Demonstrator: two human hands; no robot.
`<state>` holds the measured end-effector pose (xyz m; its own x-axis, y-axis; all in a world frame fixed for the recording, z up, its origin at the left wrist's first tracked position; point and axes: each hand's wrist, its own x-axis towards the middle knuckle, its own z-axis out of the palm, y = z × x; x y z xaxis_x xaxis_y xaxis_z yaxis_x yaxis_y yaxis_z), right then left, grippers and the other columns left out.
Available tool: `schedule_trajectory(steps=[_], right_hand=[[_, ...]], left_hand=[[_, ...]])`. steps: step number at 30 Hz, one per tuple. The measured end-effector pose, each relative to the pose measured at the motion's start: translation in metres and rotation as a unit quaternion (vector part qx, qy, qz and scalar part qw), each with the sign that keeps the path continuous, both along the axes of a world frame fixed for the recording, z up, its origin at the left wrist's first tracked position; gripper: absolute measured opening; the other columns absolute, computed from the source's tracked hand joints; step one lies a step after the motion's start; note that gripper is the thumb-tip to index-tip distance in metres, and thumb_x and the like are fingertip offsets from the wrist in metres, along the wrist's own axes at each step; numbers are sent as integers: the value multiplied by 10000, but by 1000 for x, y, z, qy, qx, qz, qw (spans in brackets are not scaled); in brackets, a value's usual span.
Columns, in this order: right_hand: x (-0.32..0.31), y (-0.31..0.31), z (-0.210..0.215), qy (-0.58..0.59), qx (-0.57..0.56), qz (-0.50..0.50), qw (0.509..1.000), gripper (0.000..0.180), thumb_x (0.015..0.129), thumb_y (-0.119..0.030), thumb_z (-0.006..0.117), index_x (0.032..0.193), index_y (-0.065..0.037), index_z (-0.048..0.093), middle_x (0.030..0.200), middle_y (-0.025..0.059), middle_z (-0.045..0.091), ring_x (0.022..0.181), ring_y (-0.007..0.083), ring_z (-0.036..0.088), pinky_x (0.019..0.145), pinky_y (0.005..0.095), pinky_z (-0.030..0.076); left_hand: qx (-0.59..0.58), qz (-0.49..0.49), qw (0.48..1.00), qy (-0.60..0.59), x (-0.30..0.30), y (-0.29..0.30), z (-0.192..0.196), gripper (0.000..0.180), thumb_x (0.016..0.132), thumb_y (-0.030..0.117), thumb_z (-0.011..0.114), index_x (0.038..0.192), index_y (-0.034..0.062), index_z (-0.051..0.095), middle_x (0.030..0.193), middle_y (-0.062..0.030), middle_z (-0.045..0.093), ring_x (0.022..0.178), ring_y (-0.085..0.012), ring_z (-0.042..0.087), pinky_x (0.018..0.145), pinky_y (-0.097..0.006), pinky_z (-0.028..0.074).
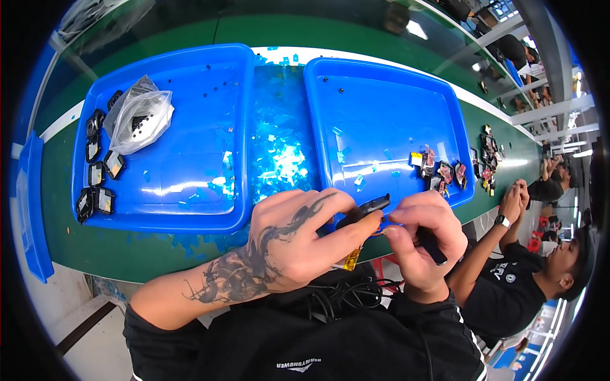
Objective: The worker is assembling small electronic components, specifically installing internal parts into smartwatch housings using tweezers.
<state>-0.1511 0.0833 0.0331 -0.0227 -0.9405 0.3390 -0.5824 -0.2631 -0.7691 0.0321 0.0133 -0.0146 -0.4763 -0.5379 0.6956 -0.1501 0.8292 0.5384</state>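
Note:
My left hand (pixel 295 238), tattooed on its back, grips a small black plastic device (pixel 372 205) between thumb and fingers. A yellow, ribbon-like piece (pixel 351 259) hangs below that hand. Close against the device is my right hand (pixel 429 232), its thumb and forefinger pinched near the device's edge where small red and yellow bits show. A dark, slim black piece (pixel 434 253) lies under the curled fingers of my right hand. What the right fingertips pinch is too small to make out.
The left blue tray (pixel 162 219) holds black devices (pixel 95 173) and a clear plastic bag (pixel 138 122) of small black parts. In the right blue tray (pixel 387 127) lie several opened devices (pixel 443 173). Blue film scraps (pixel 279 152) cover the green table between them. A person (pixel 521 273) works at my right.

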Motion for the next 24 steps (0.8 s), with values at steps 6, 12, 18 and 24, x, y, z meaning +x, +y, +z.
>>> schedule_trajectory(steps=[6, 12, 18, 24], right_hand=[[-2, -7, -3, 72, -97, 43, 992, 201, 699, 57, 744, 869, -31, 683, 812, 73, 602, 645, 142, 591, 535, 247, 468], [-8, -6, -1, 62, -70, 28, 995, 153, 714, -71, 765, 845, -27, 699, 763, 52, 561, 627, 130, 525, 511, 242, 402], [-17, -8, -13, -173, -59, -1, 983, 574, 951, -499, 457, 843, 11, 700, 694, 35, 495, 695, 149, 459, 624, 277, 343], [-45, -12, -25, 3, -113, -45, 993, 416, 906, -378, 583, 924, 22, 696, 704, 51, 537, 653, 152, 489, 611, 278, 385]], left_hand=[[8, -16, 1000, -14, 0, 0, 2, 349, 637, 88, 771, 981, 126, 726, 831, -31, 597, 617, -153, 598, 511, -281, 474], [124, -44, 991, -13, 0, 2, 11, 299, 683, 20, 737, 968, 111, 723, 810, -43, 575, 609, -148, 577, 528, -271, 468], [588, -196, 770, 153, -1, -2, 15, 118, 911, 51, 581, 956, -51, 622, 903, -108, 593, 702, -159, 638, 621, -271, 514], [655, -212, 703, 178, -1, -5, 14, 154, 952, 116, 536, 1011, -25, 556, 945, -122, 611, 712, -193, 663, 634, -287, 530]])
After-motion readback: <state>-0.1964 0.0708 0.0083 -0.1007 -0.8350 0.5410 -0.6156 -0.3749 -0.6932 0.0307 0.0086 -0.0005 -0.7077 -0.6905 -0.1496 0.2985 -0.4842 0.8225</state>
